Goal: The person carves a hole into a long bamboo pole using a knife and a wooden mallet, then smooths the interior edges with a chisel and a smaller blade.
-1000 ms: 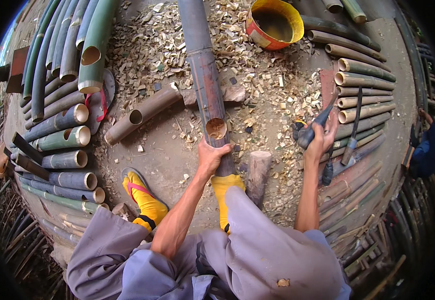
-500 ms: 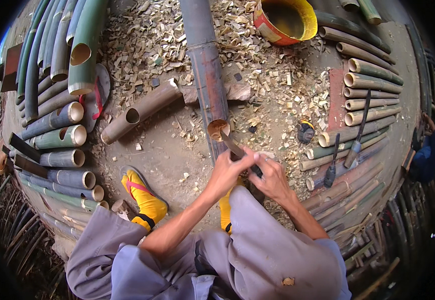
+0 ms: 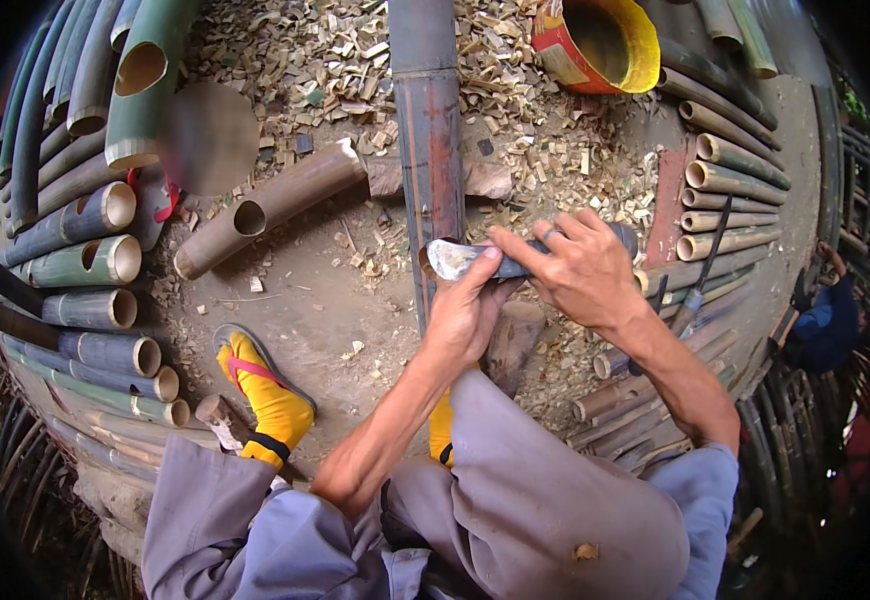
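Note:
My left hand [image 3: 465,315] is closed under a dark chisel-like tool, its thumb resting by the broad, pale, shiny end of the blade [image 3: 450,258]. Over the tool's middle lies my right hand [image 3: 583,268], its fingertips pressed on the dark part. The tool's dark far end shows beyond the right hand. It lies almost level, above the bamboo pole [image 3: 428,150] that runs away from me between my feet. The round hole [image 3: 425,260] cut in the pole is mostly hidden behind the blade and left hand.
A brown bamboo tube [image 3: 285,207] with a hole lies to the left, by a flat stone or brick block [image 3: 487,180]. Wood chips [image 3: 325,75] cover the far ground near a yellow and red bucket [image 3: 645,60]. Bamboo lengths line both sides. Another person [image 3: 823,315] is at far right.
The blade has come out of the pole's hole and turned from slanting to nearly level. My right hand has moved up and right, my left slightly up, and the view has shifted.

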`<state>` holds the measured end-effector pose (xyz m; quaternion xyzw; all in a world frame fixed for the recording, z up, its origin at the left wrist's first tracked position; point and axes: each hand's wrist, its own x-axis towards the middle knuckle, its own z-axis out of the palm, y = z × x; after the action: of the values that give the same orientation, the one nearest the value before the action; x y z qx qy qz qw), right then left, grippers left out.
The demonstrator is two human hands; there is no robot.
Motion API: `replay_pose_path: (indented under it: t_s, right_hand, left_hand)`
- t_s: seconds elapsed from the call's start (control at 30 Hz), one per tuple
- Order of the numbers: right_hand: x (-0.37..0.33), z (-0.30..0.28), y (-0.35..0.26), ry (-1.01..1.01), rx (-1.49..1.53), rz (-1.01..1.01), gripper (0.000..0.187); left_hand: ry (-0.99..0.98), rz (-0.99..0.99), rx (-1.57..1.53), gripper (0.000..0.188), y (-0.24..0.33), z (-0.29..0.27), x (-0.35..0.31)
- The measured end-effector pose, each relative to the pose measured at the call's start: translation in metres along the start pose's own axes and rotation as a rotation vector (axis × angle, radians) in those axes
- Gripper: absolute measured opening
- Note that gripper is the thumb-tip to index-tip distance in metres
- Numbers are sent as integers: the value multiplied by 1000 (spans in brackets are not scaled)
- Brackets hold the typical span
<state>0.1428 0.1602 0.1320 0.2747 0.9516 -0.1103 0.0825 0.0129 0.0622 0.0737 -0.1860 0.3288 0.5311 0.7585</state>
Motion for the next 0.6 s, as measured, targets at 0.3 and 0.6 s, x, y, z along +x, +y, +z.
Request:
replay_pose_path:
  t_s: [0.3, 0.6]
  right_hand:
    - [54, -19, 45, -460, 111, -326, 30]
    - [-14, 34, 3, -643, 967, 99, 35]
  left_hand:
    - [87, 14, -463, 35, -31, 32, 3]
    - [314, -390, 471, 35, 6, 7, -12]
